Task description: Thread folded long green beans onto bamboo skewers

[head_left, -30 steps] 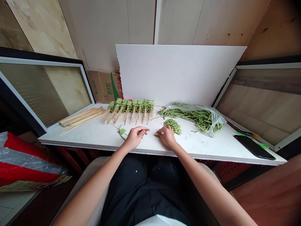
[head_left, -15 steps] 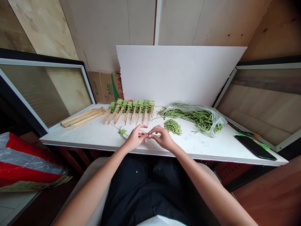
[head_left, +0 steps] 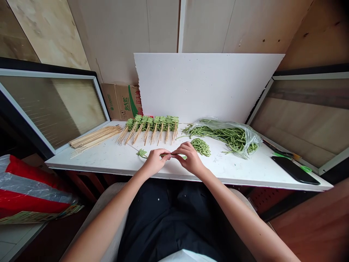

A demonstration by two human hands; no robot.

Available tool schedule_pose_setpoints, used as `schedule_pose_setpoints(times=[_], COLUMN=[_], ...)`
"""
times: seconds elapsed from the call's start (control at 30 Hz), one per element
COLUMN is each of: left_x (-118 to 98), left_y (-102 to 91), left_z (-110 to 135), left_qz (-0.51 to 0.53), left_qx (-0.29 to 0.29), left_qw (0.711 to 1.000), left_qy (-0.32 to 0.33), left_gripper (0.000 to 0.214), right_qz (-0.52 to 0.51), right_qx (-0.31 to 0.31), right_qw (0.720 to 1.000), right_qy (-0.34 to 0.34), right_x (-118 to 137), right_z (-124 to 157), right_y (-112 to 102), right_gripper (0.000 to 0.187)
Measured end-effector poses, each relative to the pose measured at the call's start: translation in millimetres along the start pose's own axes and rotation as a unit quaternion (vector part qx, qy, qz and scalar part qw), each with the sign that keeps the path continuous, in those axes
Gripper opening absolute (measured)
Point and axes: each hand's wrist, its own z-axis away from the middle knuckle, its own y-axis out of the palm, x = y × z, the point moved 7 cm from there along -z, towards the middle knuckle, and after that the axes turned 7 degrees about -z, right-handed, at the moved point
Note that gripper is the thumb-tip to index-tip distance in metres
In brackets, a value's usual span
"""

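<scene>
My left hand (head_left: 156, 161) and my right hand (head_left: 190, 158) meet fingertip to fingertip above the table's front edge. Both pinch a thin green bean (head_left: 164, 155), mostly hidden by the fingers; a bit of green also shows under my right hand. Just left of my left hand lies a skewer (head_left: 132, 146) with a few folded bean pieces (head_left: 141, 153) on it. Beyond my right hand sits a pile of short cut beans (head_left: 201, 147).
Finished bean skewers (head_left: 152, 124) stand in a row at the back, beside bare bamboo skewers (head_left: 95, 137). A clear plastic bag (head_left: 249, 140) holds long beans (head_left: 231, 136). A black phone (head_left: 296, 170) lies at the right of the white table (head_left: 218, 169). A cardboard box (head_left: 120, 102) stands behind.
My fingers have closed in from a looser curl to a firm pinch on the bean. The bean pieces on the skewer at left have shifted slightly.
</scene>
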Motion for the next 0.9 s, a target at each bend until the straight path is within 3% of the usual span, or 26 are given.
schedule_pose_setpoints(times=[0.13, 0.23, 0.37, 0.43, 0.57, 0.67, 0.9], left_x=[-13, -21, -20, -12, 5, 14, 12], left_y=[0.6, 0.8, 1.2, 0.9, 0.5, 2.4, 11.3], left_z=[2, 3, 3, 1, -2, -2, -1], left_qz=[-0.006, 0.022, 0.098, 0.129, 0.134, 0.120, 0.086], left_qx=[0.005, 0.009, 0.006, 0.000, -0.005, 0.000, 0.034], left_qw=[1.000, 0.999, 0.993, 0.991, 0.991, 0.992, 0.996], left_qy=[0.026, 0.049, 0.062, 0.047, 0.002, -0.024, 0.004], left_gripper=[0.016, 0.021, 0.027, 0.027, 0.029, 0.031, 0.029], right_qz=[-0.003, -0.080, -0.266, -0.302, -0.150, -0.019, 0.110], right_qx=[-0.012, -0.075, -0.128, -0.132, -0.131, -0.102, -0.043], right_qw=[1.000, 0.993, 0.942, 0.925, 0.968, 0.982, 0.981], right_qy=[-0.010, 0.039, 0.160, 0.191, 0.153, 0.155, 0.151], right_x=[5, 0, -21, -30, -47, -70, -102], right_z=[2, 5, 11, 11, 6, 8, 29], right_y=[1, 1, 12, 11, -16, -29, -12], right_gripper=[0.018, 0.016, 0.021, 0.024, 0.026, 0.030, 0.020])
